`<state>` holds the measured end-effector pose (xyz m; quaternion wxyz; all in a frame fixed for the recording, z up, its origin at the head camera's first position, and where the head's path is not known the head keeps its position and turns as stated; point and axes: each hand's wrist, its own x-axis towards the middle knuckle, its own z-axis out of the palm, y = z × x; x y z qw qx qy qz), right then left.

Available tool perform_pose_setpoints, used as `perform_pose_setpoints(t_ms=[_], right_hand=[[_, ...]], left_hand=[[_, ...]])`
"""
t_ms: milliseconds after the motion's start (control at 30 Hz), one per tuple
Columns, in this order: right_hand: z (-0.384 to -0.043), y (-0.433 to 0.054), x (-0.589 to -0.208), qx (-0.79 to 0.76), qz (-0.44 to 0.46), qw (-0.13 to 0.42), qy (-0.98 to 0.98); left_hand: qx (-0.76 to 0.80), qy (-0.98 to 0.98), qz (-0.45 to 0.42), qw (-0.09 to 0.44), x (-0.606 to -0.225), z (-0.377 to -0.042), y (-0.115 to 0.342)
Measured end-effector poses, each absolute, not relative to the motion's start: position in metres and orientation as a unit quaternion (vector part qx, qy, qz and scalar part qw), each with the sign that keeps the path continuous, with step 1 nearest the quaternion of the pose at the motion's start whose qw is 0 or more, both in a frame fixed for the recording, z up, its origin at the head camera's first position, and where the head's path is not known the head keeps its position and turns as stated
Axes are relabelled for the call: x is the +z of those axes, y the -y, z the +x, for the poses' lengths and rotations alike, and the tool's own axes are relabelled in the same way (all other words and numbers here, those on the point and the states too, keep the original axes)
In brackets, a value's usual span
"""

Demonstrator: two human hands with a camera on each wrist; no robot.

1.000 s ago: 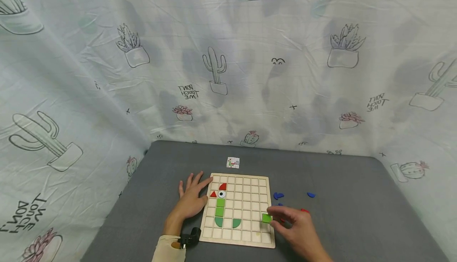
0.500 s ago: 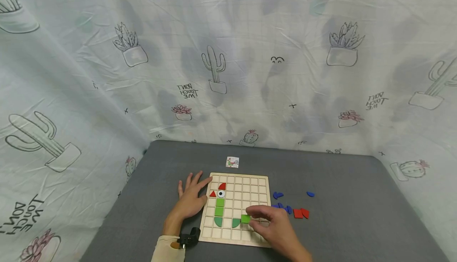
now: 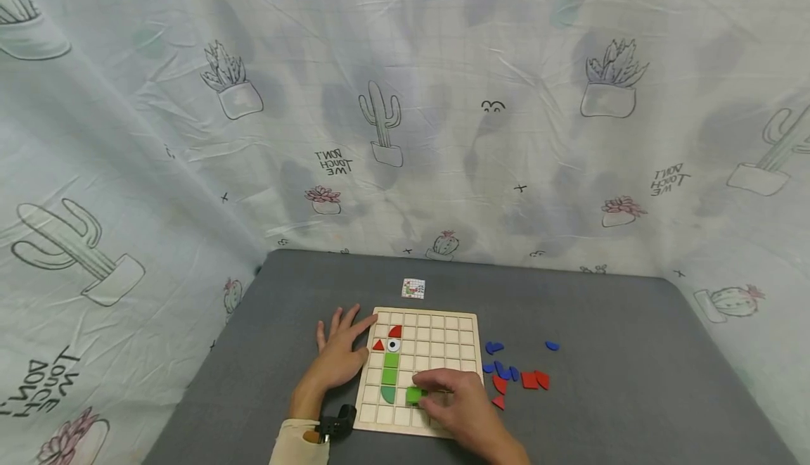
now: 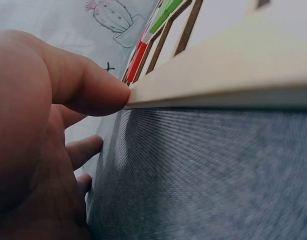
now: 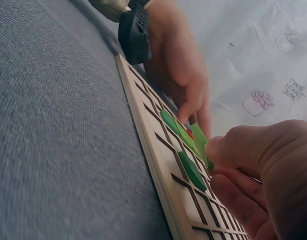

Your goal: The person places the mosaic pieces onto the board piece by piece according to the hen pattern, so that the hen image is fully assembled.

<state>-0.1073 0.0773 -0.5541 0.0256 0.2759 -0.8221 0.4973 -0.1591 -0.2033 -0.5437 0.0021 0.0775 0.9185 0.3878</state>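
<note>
My right hand (image 3: 465, 405) pinches a green square tile (image 3: 414, 396) between thumb and fingers, held over the wooden grid board (image 3: 443, 316). In the right wrist view that tile (image 5: 199, 142) stands tilted above a dark green quarter-circle piece (image 5: 192, 170) lying in a cell. My left hand (image 3: 338, 358) rests at the board's left edge, fingers spread; its thumb touches the rim in the left wrist view. On the board's left side sit a red quarter-circle (image 3: 395, 331), a red triangle (image 3: 378, 345), a round eye tile (image 3: 393, 345), two green squares (image 3: 390, 368) and another dark green quarter-circle (image 3: 388, 395).
Right of the board lie several loose blue pieces (image 3: 502, 369) and red pieces (image 3: 529, 380) on the grey table (image 3: 607, 352). One blue piece (image 3: 553, 345) lies farther right. A small picture card (image 3: 413, 288) is behind the board. Patterned cloth (image 3: 418, 169) hangs behind and at the sides.
My right hand has carried the green square leftward across the board, from its right edge to over the right-hand dark green piece. Loose pieces behind the hand have come into view. My left hand stays put.
</note>
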Motion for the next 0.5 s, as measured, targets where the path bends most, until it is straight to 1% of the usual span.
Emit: perform_pose_setpoints(t_ms=[133, 500], right_hand=[[-0.108, -0.072, -0.554, 0.49, 0.288, 0.038, 0.822], [-0.11, -0.063, -0.556, 0.46, 0.306, 0.042, 0.833]], left_hand=[[0.385, -0.92, 0.079, 0.001, -0.545, -0.16, 0.203], [0.389, -0.918, 0.077, -0.005, -0.549, -0.161, 0.205]])
